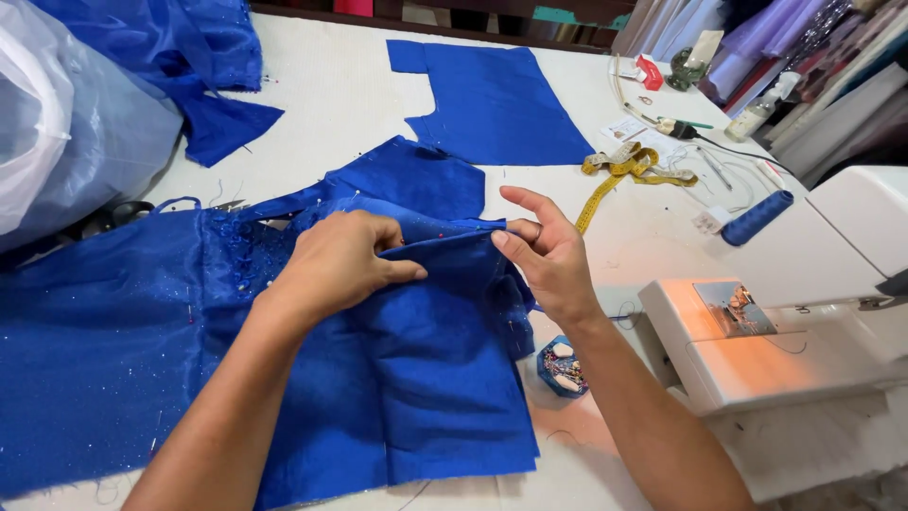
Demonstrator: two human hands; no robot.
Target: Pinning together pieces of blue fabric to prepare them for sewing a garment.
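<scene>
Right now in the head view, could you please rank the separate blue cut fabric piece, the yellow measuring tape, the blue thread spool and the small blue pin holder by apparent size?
Largest to smallest, as they look:
1. Separate blue cut fabric piece
2. Coiled yellow measuring tape
3. Blue thread spool and small blue pin holder: they look alike; the holder is nearer and partly hidden, so I won't rank them.

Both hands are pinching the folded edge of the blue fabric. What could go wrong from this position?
1. Pins stick out of the blue fabric near the left hand and right hand, so a finger could be pricked.
2. The pin holder lies half under the cloth edge; pulling the cloth might drag it.
3. The blue thread spool lies on its side and could roll.
</scene>
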